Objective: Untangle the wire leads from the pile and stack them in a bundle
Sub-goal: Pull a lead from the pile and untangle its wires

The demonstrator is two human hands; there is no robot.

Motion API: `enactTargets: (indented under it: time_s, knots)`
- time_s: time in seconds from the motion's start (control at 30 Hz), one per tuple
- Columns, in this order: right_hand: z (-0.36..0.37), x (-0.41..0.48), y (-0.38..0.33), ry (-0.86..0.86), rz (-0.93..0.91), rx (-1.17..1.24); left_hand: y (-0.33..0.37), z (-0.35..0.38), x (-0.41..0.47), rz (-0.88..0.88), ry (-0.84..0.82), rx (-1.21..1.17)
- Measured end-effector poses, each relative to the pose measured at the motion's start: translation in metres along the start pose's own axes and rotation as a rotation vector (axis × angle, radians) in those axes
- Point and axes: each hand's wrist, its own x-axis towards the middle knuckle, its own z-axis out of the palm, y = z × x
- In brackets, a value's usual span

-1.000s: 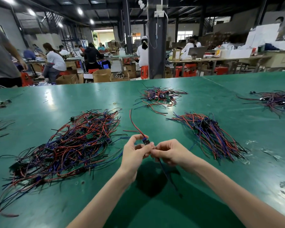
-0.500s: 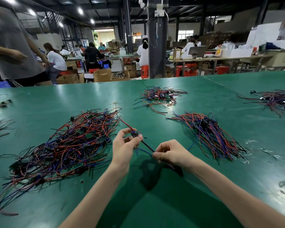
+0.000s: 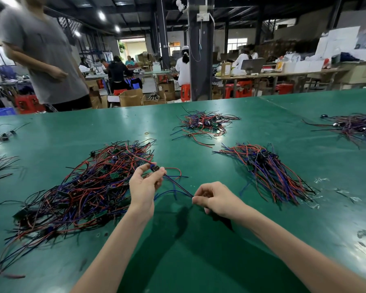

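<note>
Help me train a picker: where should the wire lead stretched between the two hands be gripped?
Grip the wire lead at its ends, as now: left hand pinches the dark connector from the tangled pile side, right hand pinches the loose wire tips. The lead is thin and limp, so end grips keep it taut.

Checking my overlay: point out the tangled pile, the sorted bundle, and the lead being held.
Tangled wire pile point(image 3: 89, 187): head view, dense middle of the heap.
Sorted wire bundle point(image 3: 268, 172): head view, middle of the aligned wires.
Held wire lead point(image 3: 175, 185): head view, stretch between both hands.
</note>
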Motion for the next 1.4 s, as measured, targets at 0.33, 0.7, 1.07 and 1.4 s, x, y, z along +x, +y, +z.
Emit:
enactTargets:
  time_s: [0.33,0.7,1.07,1.4]
  knots:
    - [-0.008,-0.001,-0.001,0.059,-0.031,-0.081,0.003,-0.002,0.0,0.002,-0.006,-0.041]
    - [-0.01,0.0,-0.011,0.029,-0.065,0.292,-0.013,0.017,-0.019,-0.103,-0.187,0.083]
    - [0.0,0.0,-0.011,0.032,0.025,0.37,-0.028,0.018,-0.027,0.108,-0.303,0.257]
    - [-0.009,-0.001,-0.008,-0.07,0.065,0.225,-0.009,0.005,-0.004,0.139,-0.082,0.135]
